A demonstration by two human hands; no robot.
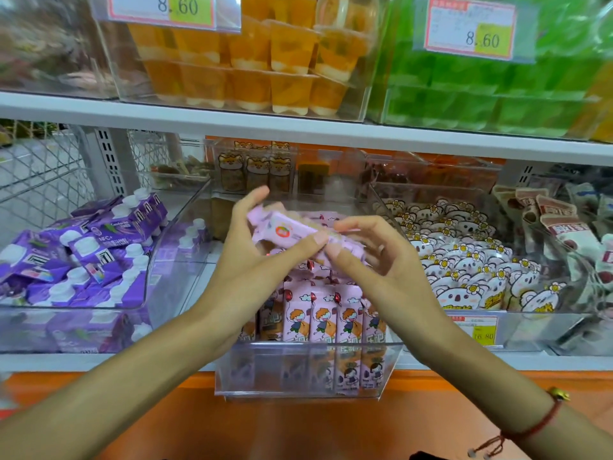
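A pink snack packet with a round red-and-green mark lies sideways in the air above a clear plastic bin. My left hand holds its left part, thumb on the front face and fingers behind it. My right hand pinches its right end between thumb and fingers. Under both hands the bin holds several upright pink packets printed with cartoon children. Part of the held packet's right end is hidden by my right fingers.
Purple drink cartons fill the bin on the left. Koala-printed pouches fill the bin on the right. A white shelf above carries orange jelly cups and green jelly cups. An orange ledge runs below.
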